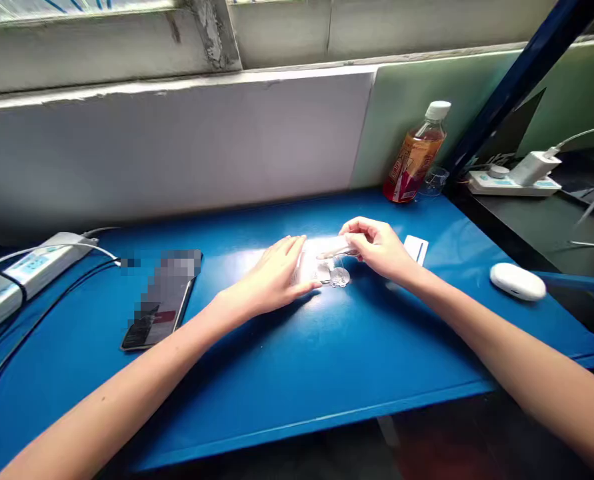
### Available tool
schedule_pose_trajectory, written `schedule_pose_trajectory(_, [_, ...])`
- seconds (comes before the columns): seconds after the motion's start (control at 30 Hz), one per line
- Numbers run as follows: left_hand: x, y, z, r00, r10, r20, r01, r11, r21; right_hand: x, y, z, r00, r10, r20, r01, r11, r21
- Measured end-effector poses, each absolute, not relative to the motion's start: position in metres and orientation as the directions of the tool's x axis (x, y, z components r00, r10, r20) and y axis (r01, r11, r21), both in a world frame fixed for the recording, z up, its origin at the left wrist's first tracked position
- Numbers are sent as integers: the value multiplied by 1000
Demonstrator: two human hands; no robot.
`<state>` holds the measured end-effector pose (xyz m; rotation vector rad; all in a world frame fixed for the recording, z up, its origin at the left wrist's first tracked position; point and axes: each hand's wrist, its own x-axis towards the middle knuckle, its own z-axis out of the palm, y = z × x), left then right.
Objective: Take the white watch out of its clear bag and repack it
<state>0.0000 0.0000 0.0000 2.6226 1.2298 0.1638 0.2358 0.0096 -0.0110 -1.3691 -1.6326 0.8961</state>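
My left hand [271, 277] lies flat on the blue table [297, 360], fingers stretched out and pressing down on a small clear plastic packet [311, 267]. My right hand [377, 248] is closed in a pinch on the packet's upper right edge, just beside the left fingertips. A small clear round piece [340, 277] lies on the table right under the right hand. Glare off the plastic hides what the packet contains.
A phone [161, 300] lies left of my hands. A power strip [41, 263] with cables sits at the far left. A bottle of amber drink [415, 155] stands at the back, a white card [417, 248] and a white oval case [517, 281] to the right.
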Motion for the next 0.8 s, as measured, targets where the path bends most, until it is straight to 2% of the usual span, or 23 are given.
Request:
schedule_pose_trajectory(0.1, [-11,-2,-9,647,763,-6,731,-617,290,238,7,-7,-89,972,215,512,230,-828])
schedule_pose_trajectory(0.23, [-19,-2,-25,564,822,75,764,-555,328,241,5,-4,-120,943,309,638,312,-704])
schedule_pose_trajectory(0.4, [-20,-2,-33,573,810,124,739,-576,349,244,6,-4,-136,929,345,719,332,-611])
schedule_pose_trajectory(0.53, [-18,-5,-30,575,807,138,737,-584,341,244,6,-4,-135,948,288,734,291,-614])
schedule_pose_trajectory(0.67, [-17,-8,-26,617,781,102,735,-617,280,241,5,-4,-160,964,211,700,261,-664])
schedule_pose_trajectory(0.8, [-17,-8,-25,625,777,70,740,-619,263,240,4,-5,-171,963,206,674,267,-689])
